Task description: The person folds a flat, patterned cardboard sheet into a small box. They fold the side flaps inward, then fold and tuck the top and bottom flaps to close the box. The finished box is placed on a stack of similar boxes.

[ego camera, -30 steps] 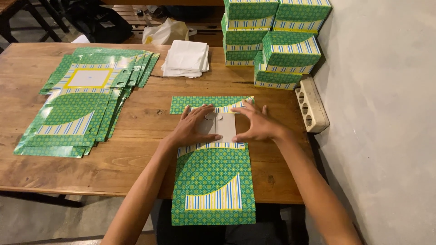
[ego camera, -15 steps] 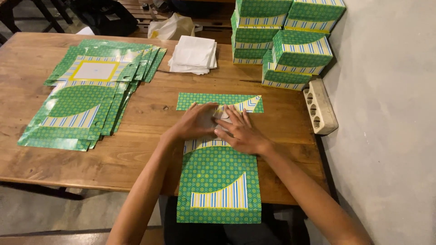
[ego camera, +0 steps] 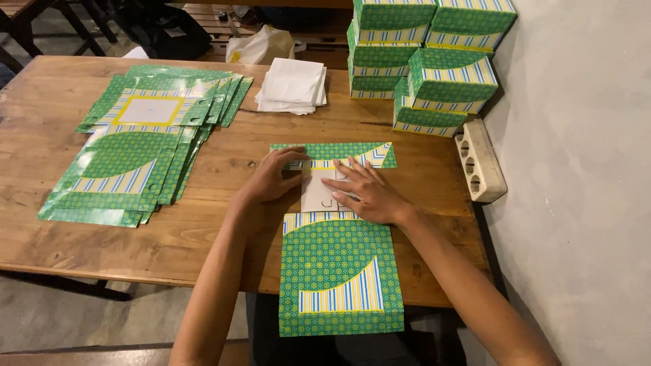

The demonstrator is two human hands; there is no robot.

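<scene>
Green-patterned flat box blank (ego camera: 339, 271) under left hand (ego camera: 271, 177) and right hand (ego camera: 366, 193), both grips flat, fingers apart.

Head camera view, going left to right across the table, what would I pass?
Stack of flat green box blanks → left hand → right hand → white power strip.

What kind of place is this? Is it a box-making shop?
Probably a small box-folding workroom. Both hands press a flat green patterned box sheet on a wooden table, with more flat sheets stacked left and finished boxes piled by the wall.
</scene>
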